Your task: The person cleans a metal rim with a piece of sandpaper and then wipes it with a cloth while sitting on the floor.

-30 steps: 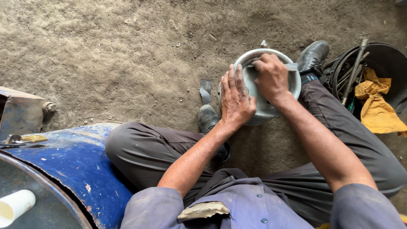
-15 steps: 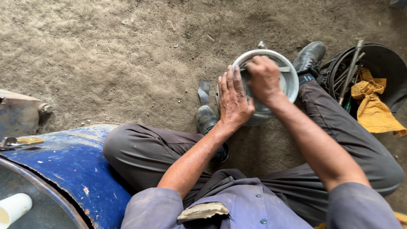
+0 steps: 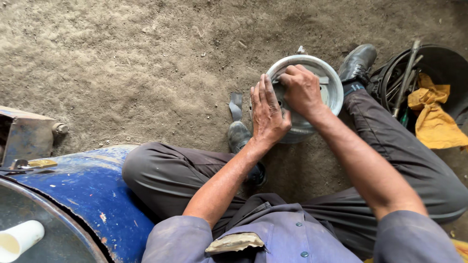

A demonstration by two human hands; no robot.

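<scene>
Closest to us, at the lower left, sits a blue metal drum (image 3: 83, 195) with a white cup (image 3: 19, 239) lying on its top, and beside it our own grey-trousered knee (image 3: 165, 170) folds across the dirt floor (image 3: 122, 63). Past the knee, our left shoe (image 3: 241, 139) rests on the ground with a small grey strip (image 3: 236, 104) lying just beyond its toe. Next come our hands, both on a round, pale metal wheel rim (image 3: 331, 90) that stands on the floor between our feet. Our left hand (image 3: 267, 113) lies flat and spread against the rim's near left side, fingers extended and bracing it. Our right hand (image 3: 301, 90) is curled into a narrow grip over something at the rim's centre; we cannot tell what it pinches, since the knuckles hide it. We judge the rim stiff and fairly heavy for its size, with a smooth, dusty surface that could slide under a palm, so the rolled outer lip is the surest place to hold. It does not look fragile. Farther right, our other shoe (image 3: 358, 63) sits just beside the rim, and beyond it a black tub (image 3: 441, 61) holds long metal tools (image 3: 404, 80) and a crumpled yellow rag (image 3: 434, 114).
</scene>
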